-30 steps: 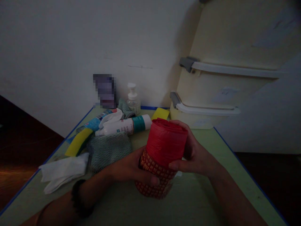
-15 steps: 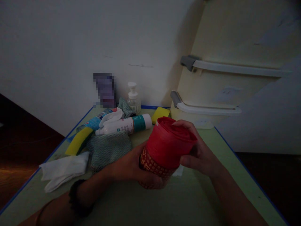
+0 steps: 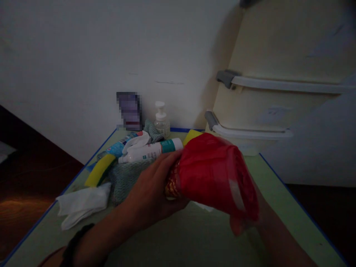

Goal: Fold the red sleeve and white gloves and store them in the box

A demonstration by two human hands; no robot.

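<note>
The left hand (image 3: 155, 189) is clamping the gold-patterned base (image 3: 172, 183) of a red plastic roll (image 3: 213, 172), tilting above the blue-edged green desk (image 3: 178, 244); the right hand (image 3: 250, 224) is touching the roll, its grip hidden. Left of the roll, a folded white cloth (image 3: 85, 204) is lying; behind the roll, a clear pump bottle (image 3: 161, 126) is standing.

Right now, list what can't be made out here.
All in the head view:
Right hand: fingers mostly hidden behind the red roll.
Left hand: fingertips hidden, seemingly behind the roll.
Patterned section: blurred, partly covered by the left hand.
Yellow pad: lower part hidden by the roll.
Dark upright panel: pixelated.
Bin label: too small and blurred to read.
</note>
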